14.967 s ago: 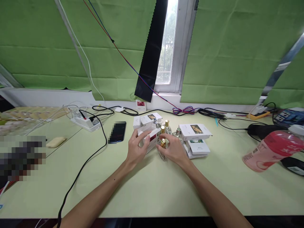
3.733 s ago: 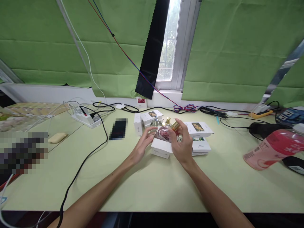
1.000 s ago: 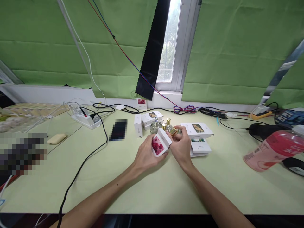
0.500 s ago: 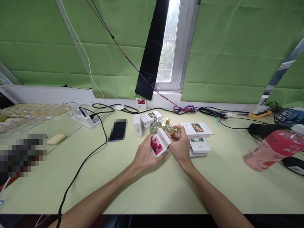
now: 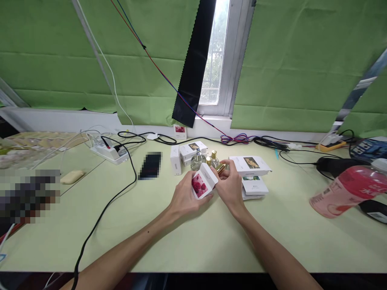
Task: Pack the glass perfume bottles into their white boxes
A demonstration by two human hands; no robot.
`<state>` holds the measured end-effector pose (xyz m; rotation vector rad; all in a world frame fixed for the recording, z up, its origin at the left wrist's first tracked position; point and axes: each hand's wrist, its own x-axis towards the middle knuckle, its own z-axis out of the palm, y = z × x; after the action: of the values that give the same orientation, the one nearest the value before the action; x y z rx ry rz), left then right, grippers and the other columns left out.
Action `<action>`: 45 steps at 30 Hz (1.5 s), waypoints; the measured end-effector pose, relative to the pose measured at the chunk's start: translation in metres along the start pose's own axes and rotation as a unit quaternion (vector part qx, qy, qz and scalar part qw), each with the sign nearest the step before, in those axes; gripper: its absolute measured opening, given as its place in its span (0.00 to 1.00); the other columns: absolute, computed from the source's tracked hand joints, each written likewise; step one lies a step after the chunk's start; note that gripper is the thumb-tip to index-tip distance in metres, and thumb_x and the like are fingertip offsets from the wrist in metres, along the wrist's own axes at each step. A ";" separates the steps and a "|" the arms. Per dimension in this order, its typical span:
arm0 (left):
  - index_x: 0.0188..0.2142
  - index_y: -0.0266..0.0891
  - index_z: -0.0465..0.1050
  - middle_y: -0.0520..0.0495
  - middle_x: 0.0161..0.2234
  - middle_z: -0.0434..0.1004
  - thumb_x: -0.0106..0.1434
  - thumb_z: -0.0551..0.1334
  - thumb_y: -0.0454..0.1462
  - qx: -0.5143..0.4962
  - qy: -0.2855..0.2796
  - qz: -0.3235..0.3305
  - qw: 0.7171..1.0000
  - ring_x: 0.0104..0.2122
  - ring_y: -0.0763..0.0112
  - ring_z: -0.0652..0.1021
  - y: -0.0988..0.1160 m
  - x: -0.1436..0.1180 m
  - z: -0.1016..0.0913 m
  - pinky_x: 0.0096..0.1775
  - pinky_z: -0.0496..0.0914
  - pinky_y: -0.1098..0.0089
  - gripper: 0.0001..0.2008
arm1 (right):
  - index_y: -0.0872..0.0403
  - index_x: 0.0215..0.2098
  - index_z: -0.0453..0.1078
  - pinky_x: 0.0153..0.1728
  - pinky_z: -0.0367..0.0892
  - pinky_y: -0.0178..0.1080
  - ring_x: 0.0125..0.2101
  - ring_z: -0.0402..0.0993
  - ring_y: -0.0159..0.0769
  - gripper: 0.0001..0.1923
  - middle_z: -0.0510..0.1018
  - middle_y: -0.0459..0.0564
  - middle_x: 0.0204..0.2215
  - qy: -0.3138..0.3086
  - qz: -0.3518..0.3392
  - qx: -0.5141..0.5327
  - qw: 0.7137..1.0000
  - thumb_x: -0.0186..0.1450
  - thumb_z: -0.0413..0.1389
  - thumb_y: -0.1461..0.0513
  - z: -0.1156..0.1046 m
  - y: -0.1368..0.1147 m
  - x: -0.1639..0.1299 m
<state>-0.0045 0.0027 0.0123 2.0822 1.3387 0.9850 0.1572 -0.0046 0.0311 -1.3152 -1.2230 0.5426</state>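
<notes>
My left hand [image 5: 183, 197] grips a small white box with a pink rose picture [image 5: 202, 184], tilted so its picture side faces me. My right hand [image 5: 231, 187] holds a gold-capped perfume bottle [image 5: 220, 168] at the box's open end; the bottle body is hidden by my fingers and the box flap. Just behind stand two more gold-capped bottles [image 5: 212, 158] and a silver-capped one [image 5: 197, 159]. White boxes [image 5: 190, 149] sit behind them, and flat white boxes [image 5: 248, 164] are stacked to the right.
A dark phone [image 5: 150, 165] lies left of the boxes. A power strip [image 5: 109, 153] with black cable [image 5: 102, 209] is at far left. A pink bottle [image 5: 344, 191] lies on its side at right, beside black cables [image 5: 290, 151]. A small rose box [image 5: 179, 131] sits on the sill.
Earlier my right hand lifted a pink bottle over an open box on the table. The box is now raised and tilted in my left hand; over the last second little has moved.
</notes>
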 end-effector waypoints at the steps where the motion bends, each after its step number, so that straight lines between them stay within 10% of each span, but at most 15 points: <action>1: 0.48 0.42 0.66 0.48 0.41 0.78 0.51 0.72 0.48 0.000 0.001 0.000 1.000 0.39 0.61 0.78 0.000 0.000 0.000 0.37 0.72 0.64 0.29 | 0.50 0.45 0.64 0.22 0.66 0.34 0.20 0.76 0.37 0.18 0.80 0.43 0.21 -0.001 0.001 -0.004 1.000 0.62 0.60 0.51 0.000 0.000 0.000; 45: 0.47 0.41 0.67 0.46 0.42 0.77 0.49 0.73 0.51 0.015 -0.030 0.002 0.999 0.39 0.61 0.77 -0.003 0.003 -0.001 0.38 0.72 0.63 0.31 | 0.49 0.36 0.64 0.27 0.60 0.36 0.21 0.71 0.38 0.13 0.76 0.42 0.21 -0.032 -0.013 -0.116 0.993 0.63 0.56 0.50 -0.005 0.002 0.007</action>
<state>-0.0064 0.0062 0.0119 2.1211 1.3267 0.9020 0.1644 -0.0002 0.0330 -1.4832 -1.3856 0.4374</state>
